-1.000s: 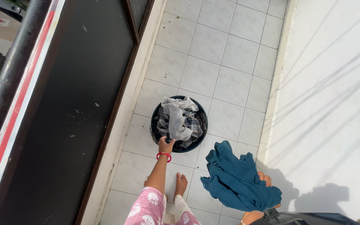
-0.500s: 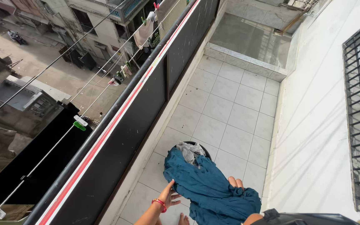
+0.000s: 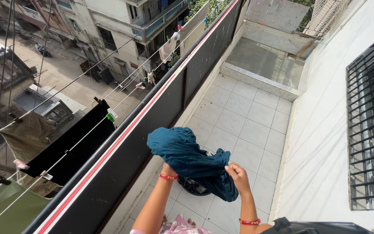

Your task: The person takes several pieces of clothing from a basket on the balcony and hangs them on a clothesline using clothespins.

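We hold a teal garment up at chest height over the balcony floor; it hangs bunched and rumpled between our two hands, so we read the raised hold as a way to let the cloth drop free and find its edges, a judgement only.

Left hand is mostly hidden under the cloth, red bangle showing at the wrist; it looks closed on the garment's upper fold from below, though the fingers themselves are covered and we cannot tell how tight; the cloth balloons over it, which fits a hand pushed up inside or under the fabric.

Right hand is closed in a pinch on a lower edge of the same garment, fingers curled, thumb side toward us; a second red bangle sits further down that forearm.

Directly below the garment, partly hidden by it, the dark round laundry basket stands on the white tiled floor, close to our feet; placed there so wet pieces lift straight up, we judge.

To the left runs the balcony railing, dark panel with a red and white top stripe; beyond it clotheslines stretch out over the street, already carrying a black cloth, a brown one and a green one, pegged; the garment is held just beside the railing, on the side where the lines run.

Right side: white wall with a barred window.
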